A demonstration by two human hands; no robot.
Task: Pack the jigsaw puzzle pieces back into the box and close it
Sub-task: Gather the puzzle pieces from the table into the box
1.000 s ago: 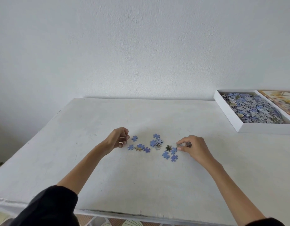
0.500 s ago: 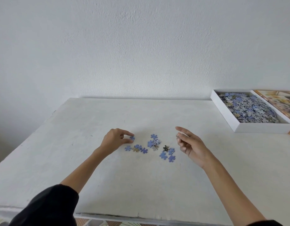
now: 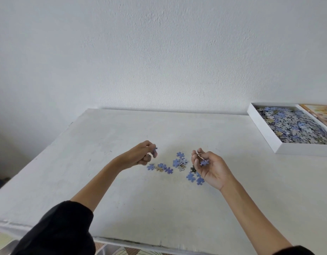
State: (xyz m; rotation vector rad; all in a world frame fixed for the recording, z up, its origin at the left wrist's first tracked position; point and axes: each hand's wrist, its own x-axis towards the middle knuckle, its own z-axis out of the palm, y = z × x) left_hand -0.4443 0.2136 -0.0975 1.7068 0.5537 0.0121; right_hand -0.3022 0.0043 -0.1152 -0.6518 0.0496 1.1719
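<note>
Several blue jigsaw pieces (image 3: 179,162) lie scattered in the middle of the white table (image 3: 85,162). My left hand (image 3: 142,155) hovers just left of them and pinches one blue piece (image 3: 155,149) between its fingertips, lifted off the table. My right hand (image 3: 210,168) is turned palm up on the right of the scatter, fingers curled round a blue piece (image 3: 204,162) lying on them. The white puzzle box (image 3: 265,133) stands open at the far right, filled with several pieces.
The box lid (image 3: 320,115) with a coloured picture lies beyond the box at the right edge. A white wall runs behind the table. The table's front edge is close to me, with patterned floor below it.
My left hand picked one blue piece off the table and lifted it. My right hand rose from the scatter and turned palm up with a piece in it.
</note>
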